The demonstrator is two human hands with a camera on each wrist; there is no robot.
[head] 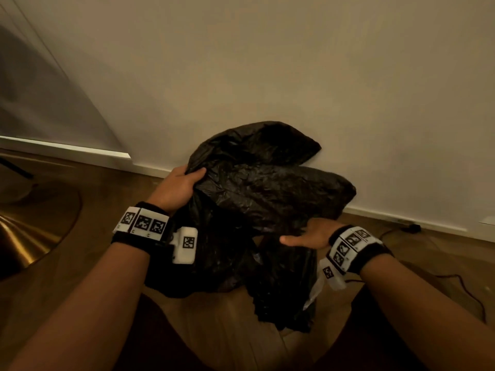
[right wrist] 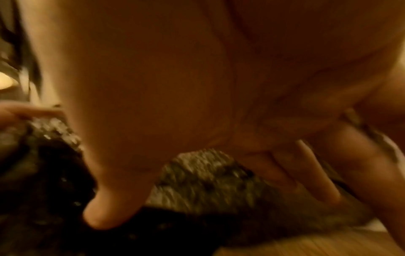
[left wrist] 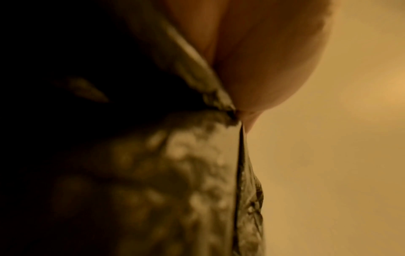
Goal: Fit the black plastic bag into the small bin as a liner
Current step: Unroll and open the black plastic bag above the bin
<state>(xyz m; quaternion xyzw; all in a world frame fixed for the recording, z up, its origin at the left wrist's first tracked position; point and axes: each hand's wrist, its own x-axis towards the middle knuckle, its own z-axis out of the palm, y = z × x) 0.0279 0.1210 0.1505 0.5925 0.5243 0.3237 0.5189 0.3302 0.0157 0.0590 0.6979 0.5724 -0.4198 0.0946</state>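
Gripping the crumpled black plastic bag [head: 257, 188] above the wooden floor [head: 219, 330], your left hand [head: 178, 188] pinches its edge while your right hand [head: 308, 235] holds it underneath.

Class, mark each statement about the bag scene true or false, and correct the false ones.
1. The left hand grips the black bag. True.
2. The bag is white. False: it is black.
3. The right hand holds the bag. True.
4. The bag lies flat and neatly folded. False: it is crumpled and bunched between the hands.
5. The floor is carpeted. False: it is wooden.
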